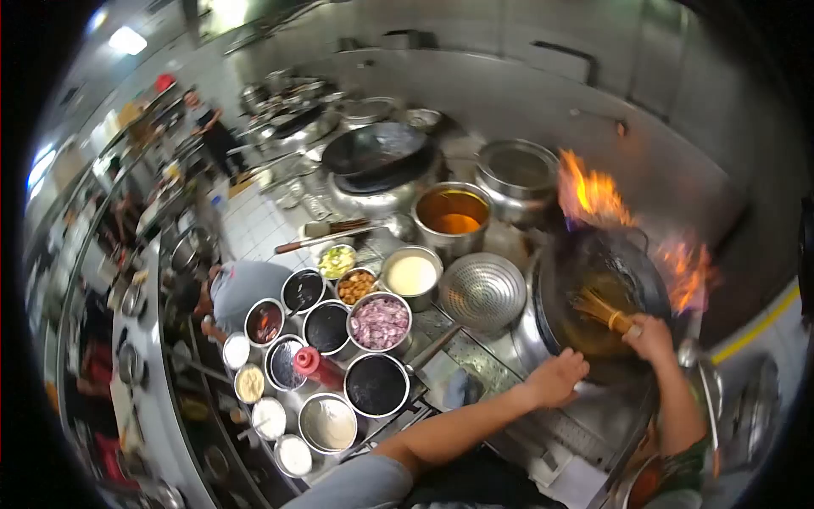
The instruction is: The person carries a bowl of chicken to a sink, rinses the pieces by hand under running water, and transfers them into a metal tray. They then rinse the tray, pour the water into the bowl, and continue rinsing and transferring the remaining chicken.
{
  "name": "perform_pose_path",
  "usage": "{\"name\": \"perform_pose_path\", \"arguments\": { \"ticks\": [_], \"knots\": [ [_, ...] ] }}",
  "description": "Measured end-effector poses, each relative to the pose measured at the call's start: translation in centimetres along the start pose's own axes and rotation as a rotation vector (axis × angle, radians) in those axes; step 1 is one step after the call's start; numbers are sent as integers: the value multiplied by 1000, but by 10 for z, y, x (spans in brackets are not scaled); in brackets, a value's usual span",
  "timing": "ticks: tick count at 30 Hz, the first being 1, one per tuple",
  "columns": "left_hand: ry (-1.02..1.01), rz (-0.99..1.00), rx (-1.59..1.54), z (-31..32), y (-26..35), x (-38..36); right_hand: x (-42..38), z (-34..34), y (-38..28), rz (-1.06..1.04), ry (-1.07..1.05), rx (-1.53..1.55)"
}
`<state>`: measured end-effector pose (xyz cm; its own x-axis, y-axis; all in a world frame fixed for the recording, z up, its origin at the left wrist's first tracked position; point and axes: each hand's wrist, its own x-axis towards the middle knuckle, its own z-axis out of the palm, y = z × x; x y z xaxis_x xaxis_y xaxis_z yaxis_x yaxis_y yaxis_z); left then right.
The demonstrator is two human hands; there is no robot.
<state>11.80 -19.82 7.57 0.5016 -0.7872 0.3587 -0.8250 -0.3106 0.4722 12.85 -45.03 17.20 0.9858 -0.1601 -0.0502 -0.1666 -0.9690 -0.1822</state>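
My right hand [651, 337] grips a bamboo wok brush [604, 310], its bristles down in the large dark wok [657, 284]. Brownish liquid lies in the bottom of the wok. At the wok's near rim is my left hand [560, 379], its fingers curled in at the edge; the exact grip point is hidden. Flames [593, 188] rise behind the wok, and more burn at its far right side. Left of the wok, a round perforated strainer [483, 291] rests on the metal counter.
A pot of orange liquid [452, 222] and a pot of pale liquid [411, 275] stand beyond the strainer. Several ingredient bowls, one with chopped purple onion [381, 322], and a red squeeze bottle [319, 368] crowd the left. Another wok [373, 148] sits farther back. A person in grey [246, 293] bends beside the bowls.
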Motion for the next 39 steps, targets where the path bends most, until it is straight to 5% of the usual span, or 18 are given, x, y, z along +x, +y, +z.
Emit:
{"name": "perform_pose_path", "arguments": {
  "ticks": [2, 3, 4, 7, 11, 15, 19, 22, 27, 31, 37, 39],
  "knots": [
    [-67, -59, -98, -11, -1, 6, 26, 11, 40, 30, 97, -78],
    [83, 55, 19, 11, -13, 0, 35, 11, 28, 20, 152, -93],
    [198, 114, 49, 35, -25, -4, 43, 11, 10, 243, 137, 27],
    [-24, 39, -23, -1, -3, 10, 49, 43, -19, 222, 159, -49],
    [3, 46, -33, -4, 2, 10, -38, 23, -55, 29, 49, 42],
    [29, 29, -66, -3, 2, 11, -89, -36, -20, 186, -168, -196],
    [56, 71, -64, -1, 2, 11, -14, 1, 28, 347, 10, -325],
    [46, 58, -54, -4, 3, 11, 10, 29, 17, 266, 51, -285],
    [23, 23, -42, -5, 0, 13, -47, -47, 1, 174, -107, -266],
    [25, 35, -42, -8, 4, 11, 6, 0, 27, 300, 131, -283],
    [46, 70, -68, -7, -2, 11, -29, -43, 22, 203, -153, -255],
    [72, 88, -72, -8, -3, 10, -22, -49, 26, 249, -97, -277]
  ]
}}
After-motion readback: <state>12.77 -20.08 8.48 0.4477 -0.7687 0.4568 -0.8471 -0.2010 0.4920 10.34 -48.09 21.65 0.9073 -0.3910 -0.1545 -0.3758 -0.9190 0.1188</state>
